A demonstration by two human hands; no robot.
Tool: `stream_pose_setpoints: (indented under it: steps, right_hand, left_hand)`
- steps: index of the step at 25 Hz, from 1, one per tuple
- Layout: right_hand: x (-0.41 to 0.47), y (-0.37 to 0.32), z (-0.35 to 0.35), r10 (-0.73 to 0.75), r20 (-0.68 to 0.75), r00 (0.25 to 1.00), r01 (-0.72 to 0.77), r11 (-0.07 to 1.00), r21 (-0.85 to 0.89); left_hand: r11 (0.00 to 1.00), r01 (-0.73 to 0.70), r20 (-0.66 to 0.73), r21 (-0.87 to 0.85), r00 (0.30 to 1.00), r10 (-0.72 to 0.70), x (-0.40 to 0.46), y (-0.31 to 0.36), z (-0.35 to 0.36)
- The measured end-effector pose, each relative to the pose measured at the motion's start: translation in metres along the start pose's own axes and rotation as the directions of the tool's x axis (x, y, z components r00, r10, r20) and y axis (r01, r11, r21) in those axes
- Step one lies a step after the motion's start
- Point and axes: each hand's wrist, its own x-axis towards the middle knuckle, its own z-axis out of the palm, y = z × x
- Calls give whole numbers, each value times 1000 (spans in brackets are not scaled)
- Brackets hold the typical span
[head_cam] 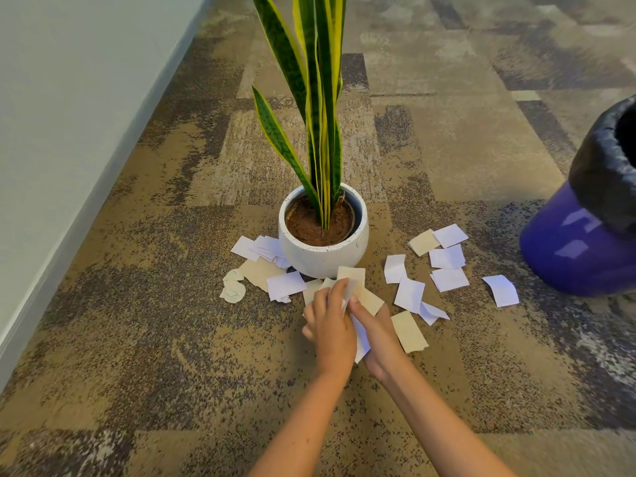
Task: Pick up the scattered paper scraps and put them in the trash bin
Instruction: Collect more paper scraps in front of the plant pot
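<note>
Several white and cream paper scraps lie on the carpet around a white plant pot (323,251). My left hand (332,325) and my right hand (377,333) meet just in front of the pot, both gripping a small bunch of scraps (351,282) between them. More scraps lie to the right (447,258), one cream piece (409,331) sits beside my right hand, and a crumpled white piece (233,286) rests at the left. The purple trash bin (585,249) with a black liner stands at the right edge, partly cut off.
A tall snake plant (318,98) rises from the pot straight ahead of my hands. A pale wall (69,115) runs along the left side. Patterned brown and grey carpet (172,356) covers the floor all around.
</note>
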Motion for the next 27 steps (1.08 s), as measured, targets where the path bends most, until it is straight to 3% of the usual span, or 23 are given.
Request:
stream_pose_setpoints:
  steps: [4,8,13,19,22,24,25,27]
  right_hand:
    - [-1,-6,5,-34,38,999,34,999,-4]
    - [-1,-10,1,-77,48,996,78,997,-18]
    - [2,-14,-16,-69,14,998,69,996,-61]
    - [2,-18,-23,-103,-105,989,88,986,-143]
    - [3,-31,-38,-126,-227,966,98,987,-130]
    - [1,-47,-51,-173,-282,944,131,978,-160]
    - [-2,-58,-59,-202,-295,934,153,972,-179]
    - [-10,-87,-71,-261,-306,916,193,953,-234]
  left_hand:
    - [979,-153,76,137,987,144,0,-1,3]
    - [965,-254,182,60,954,239,-2,-7,6]
    - [970,-227,322,-82,915,241,5,-11,0]
    - [942,-229,271,-244,917,293,-6,-15,3]
    - [943,-151,180,-296,961,211,-13,-23,11]
    - [982,-119,186,-145,972,145,-15,-35,21]
    - [985,-168,248,36,957,154,-15,-41,28]
    - [871,-312,452,380,884,120,-13,-46,44]
